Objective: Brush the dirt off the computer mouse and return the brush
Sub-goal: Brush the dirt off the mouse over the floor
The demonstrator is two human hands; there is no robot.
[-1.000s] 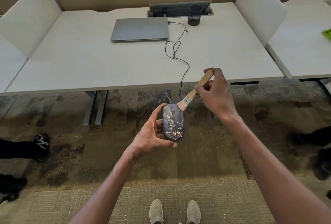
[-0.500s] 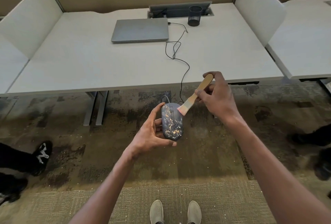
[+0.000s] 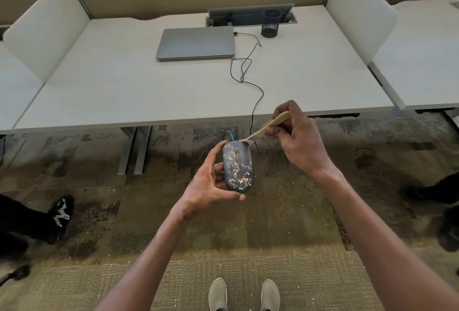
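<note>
Left hand point(image 3: 211, 184) cupped around dark mouse point(image 3: 238, 165), fingers behind, thumb under its near end; tan dirt speckling its top, held over carpet point(image 3: 99, 199) in front of desk point(image 3: 124, 87). Brush point(image 3: 269, 127) pinched by its wooden handle in right hand point(image 3: 301, 141), bristles touching mouse's far right corner.

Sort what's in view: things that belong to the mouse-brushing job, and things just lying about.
Job in hand:
computer mouse, held in the left hand
brush, held in the right hand

Lying about:
closed laptop
mesh pen cup
desk
</note>
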